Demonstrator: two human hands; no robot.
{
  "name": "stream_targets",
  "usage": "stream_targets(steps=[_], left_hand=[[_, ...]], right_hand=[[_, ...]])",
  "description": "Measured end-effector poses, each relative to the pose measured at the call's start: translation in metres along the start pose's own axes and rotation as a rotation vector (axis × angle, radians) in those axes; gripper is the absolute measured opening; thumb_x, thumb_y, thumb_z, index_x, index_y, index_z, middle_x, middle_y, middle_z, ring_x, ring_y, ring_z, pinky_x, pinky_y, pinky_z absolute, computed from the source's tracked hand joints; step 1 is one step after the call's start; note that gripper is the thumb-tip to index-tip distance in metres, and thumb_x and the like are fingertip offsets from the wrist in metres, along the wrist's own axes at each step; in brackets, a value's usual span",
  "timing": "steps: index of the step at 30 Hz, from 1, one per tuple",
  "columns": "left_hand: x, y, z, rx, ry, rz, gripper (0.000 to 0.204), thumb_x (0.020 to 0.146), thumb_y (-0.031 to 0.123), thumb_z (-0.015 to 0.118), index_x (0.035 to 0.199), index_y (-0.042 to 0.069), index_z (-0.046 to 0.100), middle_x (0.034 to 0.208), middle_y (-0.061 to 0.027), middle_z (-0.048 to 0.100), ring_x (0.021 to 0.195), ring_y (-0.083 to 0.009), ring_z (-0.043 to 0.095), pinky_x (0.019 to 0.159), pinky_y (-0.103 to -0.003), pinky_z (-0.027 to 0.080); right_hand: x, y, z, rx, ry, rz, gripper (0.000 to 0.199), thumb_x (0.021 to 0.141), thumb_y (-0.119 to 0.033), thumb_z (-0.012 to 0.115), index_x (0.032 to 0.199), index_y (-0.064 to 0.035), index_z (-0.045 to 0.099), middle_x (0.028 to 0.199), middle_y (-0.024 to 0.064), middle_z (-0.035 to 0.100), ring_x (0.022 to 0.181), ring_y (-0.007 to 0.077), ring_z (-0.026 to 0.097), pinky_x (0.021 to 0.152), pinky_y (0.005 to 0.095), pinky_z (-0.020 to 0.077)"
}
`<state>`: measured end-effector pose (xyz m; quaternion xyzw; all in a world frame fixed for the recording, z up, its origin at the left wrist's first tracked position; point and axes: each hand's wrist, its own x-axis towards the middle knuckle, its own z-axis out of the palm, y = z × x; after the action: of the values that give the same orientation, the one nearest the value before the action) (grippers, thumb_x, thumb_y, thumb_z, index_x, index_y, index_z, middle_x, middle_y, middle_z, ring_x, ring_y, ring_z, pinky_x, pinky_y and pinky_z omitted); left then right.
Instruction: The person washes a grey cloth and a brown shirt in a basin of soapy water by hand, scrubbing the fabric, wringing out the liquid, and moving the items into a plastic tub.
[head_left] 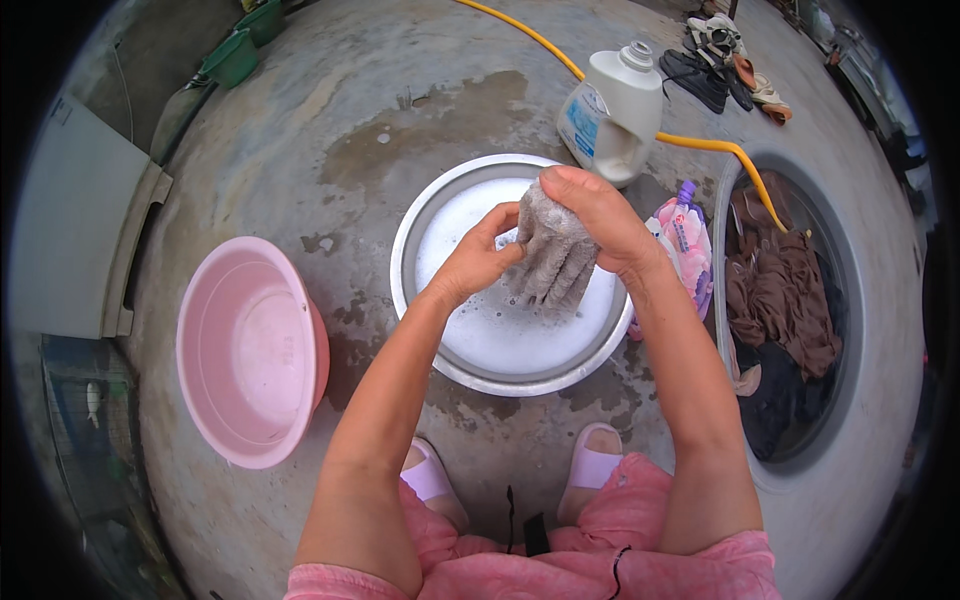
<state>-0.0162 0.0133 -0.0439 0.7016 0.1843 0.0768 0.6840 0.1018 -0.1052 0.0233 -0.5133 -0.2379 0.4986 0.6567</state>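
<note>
Grey wet cloth [553,255] gripped by both hands, left hand [478,262], right hand [598,215], over sudsy metal basin [420,225]; possibly a sock.

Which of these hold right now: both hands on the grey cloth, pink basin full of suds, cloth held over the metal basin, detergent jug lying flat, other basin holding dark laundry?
1. Both the left hand and the right hand grip the grey cloth. True.
2. The pink basin is full of suds. False: it looks empty.
3. The cloth is held over the metal basin of foamy water. True.
4. The white detergent jug lies flat. False: it stands upright.
5. The basin on the right holds brown and dark laundry. True.
</note>
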Motion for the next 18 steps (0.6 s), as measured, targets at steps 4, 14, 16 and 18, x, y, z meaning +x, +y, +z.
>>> stream_targets(steps=[4,14,16,18], left_hand=[[0.000,0.005,-0.010,-0.259,-0.146,-0.055,0.040,0.082,0.012,0.047,0.120,0.003,0.048,0.114,-0.0064,0.055,0.108,-0.0168,0.049,0.096,-0.029,0.033],[0.002,0.029,-0.038,-0.464,-0.125,-0.063,0.038,0.076,0.014,0.046,0.109,-0.004,0.053,0.104,-0.0089,0.059,0.095,-0.0165,0.054,0.089,-0.030,0.039],[0.007,-0.003,-0.051,-0.049,-0.142,-0.197,0.032,0.076,0.016,0.050,0.104,0.002,0.057,0.098,-0.0055,0.059,0.091,-0.0157,0.053,0.084,-0.031,0.041],[0.006,-0.025,-0.053,0.340,-0.154,-0.367,0.029,0.076,0.017,0.053,0.103,0.006,0.058,0.095,-0.0054,0.060,0.089,-0.0174,0.054,0.082,-0.032,0.042]], right_hand=[[-0.001,-0.027,0.009,0.019,-0.045,-0.087,0.022,0.090,-0.026,0.052,0.090,-0.0050,0.058,0.081,0.0003,0.060,0.071,0.0072,0.055,0.063,0.0231,0.0466],[0.015,0.009,-0.063,-0.647,0.150,0.028,0.029,0.083,-0.035,0.060,0.090,-0.0066,0.058,0.082,0.0033,0.060,0.077,0.0108,0.056,0.070,0.0246,0.0450],[0.019,0.038,-0.066,-0.845,0.141,0.086,0.032,0.081,-0.034,0.062,0.095,-0.0059,0.055,0.082,0.0021,0.057,0.075,0.0106,0.052,0.067,0.0231,0.0411],[0.014,0.061,-0.060,-1.089,0.157,0.202,0.048,0.076,-0.037,0.066,0.110,-0.0071,0.051,0.090,0.0099,0.058,0.083,0.0205,0.056,0.075,0.0301,0.0434]])
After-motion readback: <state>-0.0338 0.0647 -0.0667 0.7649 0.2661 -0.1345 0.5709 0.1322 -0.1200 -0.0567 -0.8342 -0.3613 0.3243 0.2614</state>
